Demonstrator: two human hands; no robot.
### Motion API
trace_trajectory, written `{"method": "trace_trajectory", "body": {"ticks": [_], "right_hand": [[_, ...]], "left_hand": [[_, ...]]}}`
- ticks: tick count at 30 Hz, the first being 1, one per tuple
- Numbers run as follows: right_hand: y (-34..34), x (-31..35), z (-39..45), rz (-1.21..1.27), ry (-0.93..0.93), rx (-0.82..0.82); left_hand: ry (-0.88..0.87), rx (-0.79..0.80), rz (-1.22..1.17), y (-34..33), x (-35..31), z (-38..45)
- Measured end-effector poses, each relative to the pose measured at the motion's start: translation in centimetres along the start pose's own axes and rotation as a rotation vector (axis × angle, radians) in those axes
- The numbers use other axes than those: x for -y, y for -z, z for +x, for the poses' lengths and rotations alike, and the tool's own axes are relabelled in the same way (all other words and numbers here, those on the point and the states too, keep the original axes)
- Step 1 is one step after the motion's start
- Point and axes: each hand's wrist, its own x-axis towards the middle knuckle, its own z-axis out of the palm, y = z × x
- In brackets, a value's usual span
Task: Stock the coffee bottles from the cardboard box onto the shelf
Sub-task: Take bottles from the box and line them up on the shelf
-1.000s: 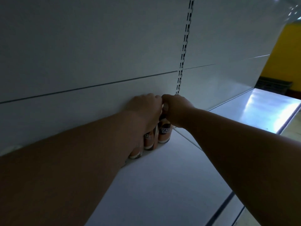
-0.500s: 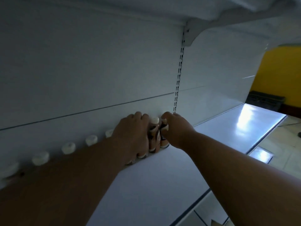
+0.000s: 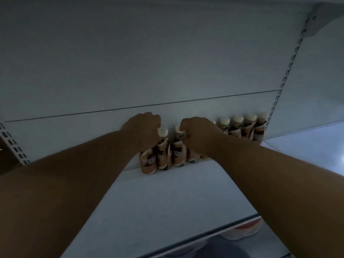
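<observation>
A row of brown coffee bottles with cream caps stands along the back wall of the white shelf (image 3: 167, 198). My left hand (image 3: 143, 131) is closed over the top of the leftmost bottle (image 3: 148, 162). My right hand (image 3: 197, 135) grips the neck of a bottle (image 3: 179, 155) in the middle of the row and hides the bottles just right of it. One bottle (image 3: 163, 151) stands between my hands. Several more bottles (image 3: 247, 129) stand untouched at the row's right end. The cardboard box is out of view.
Slotted metal uprights run up the back wall at the right (image 3: 286, 71) and far left (image 3: 13, 144). The shelf above has a bracket (image 3: 314, 17) at top right. The shelf's front edge (image 3: 214, 233) lies below my arms, with shoes on the floor underneath.
The view has swung to the left, so the row's right end now shows. My hands have moved left along the row and spread apart onto different bottles.
</observation>
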Motion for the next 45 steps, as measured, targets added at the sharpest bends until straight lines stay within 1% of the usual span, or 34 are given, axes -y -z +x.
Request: {"method": "trace_trajectory", "body": {"ticks": [2,5,9,12,15,18,26,31,34,37,45], "right_hand": [[-0.7,0.6,0.9,-0.039,0.016,0.015],[-1.7,0.1,2.1,-0.060,-0.007,0.023],[-2.7,-0.8,4.1,-0.033,-0.056,0.005],[-3.5,-1.2,5.8,-0.062,-0.067,0.039],[-4.1,-1.4,6.8,-0.087,-0.060,0.033],[-4.3,-1.4,7.6,-0.077,-0.042,0.010],[-4.1,-1.9,8.0,-0.081,-0.026,0.041],[-4.1,-1.7,7.6,-0.088,-0.039,0.050],[-4.1,-1.6,7.5,-0.087,-0.044,0.048],[-4.3,-1.7,7.5,-0.072,-0.061,0.023],[-4.4,-1.5,7.3,-0.013,-0.078,0.024]], "left_hand": [[-0.012,-0.008,-0.005,-0.4,0.6,0.6],[-0.069,0.005,0.009,-1.6,0.6,1.8],[-0.172,0.006,0.109,-2.4,0.0,3.4],[-0.231,0.044,0.157,-3.1,-0.4,4.4],[-0.196,0.072,0.131,-3.5,-0.4,5.2],[-0.204,0.086,0.116,-3.3,-0.4,5.6],[-0.134,0.073,0.209,-3.7,-0.6,6.1],[-0.153,0.026,0.188,-3.8,-1.3,5.4],[-0.172,-0.003,0.247,-3.7,-1.2,5.2],[-0.169,0.006,0.301,-3.3,-1.1,5.1],[-0.164,0.007,0.323,-3.1,-1.0,4.8]]}}
